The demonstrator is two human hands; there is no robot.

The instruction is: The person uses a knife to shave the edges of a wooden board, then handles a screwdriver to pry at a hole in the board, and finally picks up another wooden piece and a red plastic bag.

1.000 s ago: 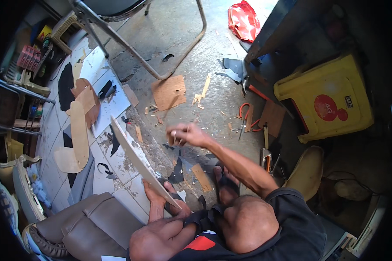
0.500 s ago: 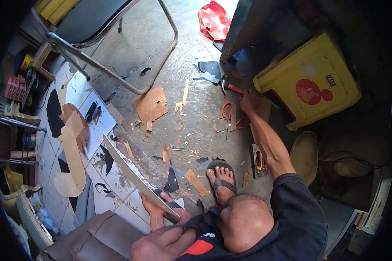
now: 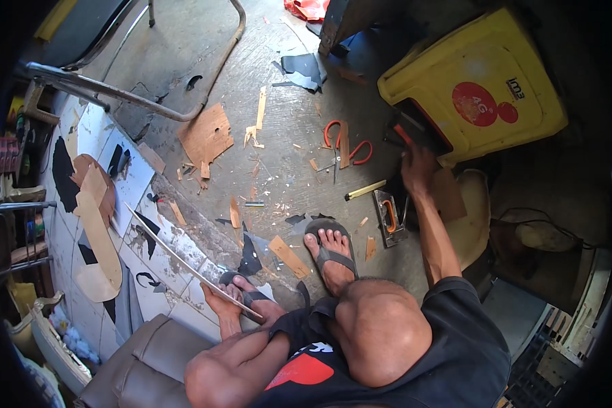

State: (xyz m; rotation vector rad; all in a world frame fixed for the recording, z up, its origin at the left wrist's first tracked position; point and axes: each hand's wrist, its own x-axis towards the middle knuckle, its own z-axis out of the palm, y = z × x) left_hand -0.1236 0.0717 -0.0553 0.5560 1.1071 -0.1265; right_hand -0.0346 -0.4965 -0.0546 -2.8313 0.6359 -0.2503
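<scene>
On the left, my left hand [image 3: 221, 306] grips the lower end of a thin, pale, curved board [image 3: 173, 253], seen nearly edge-on and tilted beside my foot. My right hand [image 3: 418, 170] is closed round the red handle of a hammer [image 3: 402, 134], beside the yellow stool [image 3: 476, 102]; the hammer's head is in shadow there. Near my right forearm lies a staple gun [image 3: 391, 219] with an orange lever. Left of it are a yellow utility knife [image 3: 366, 190] and red-handled scissors [image 3: 364, 152], partly covered by a wood strip [image 3: 345, 144].
A metal-framed chair [image 3: 136, 92] stands at the far left. Plywood pieces [image 3: 206, 139], black scraps [image 3: 250, 256] and splinters litter the concrete floor. Long pale cut-outs [image 3: 98, 238] lie on the white tiles. A brown cushioned seat [image 3: 146, 364] sits near left.
My right hand has carried the hammer right and toward me, uncovering the utility knife. The view has shifted; my left hand still holds the board.
</scene>
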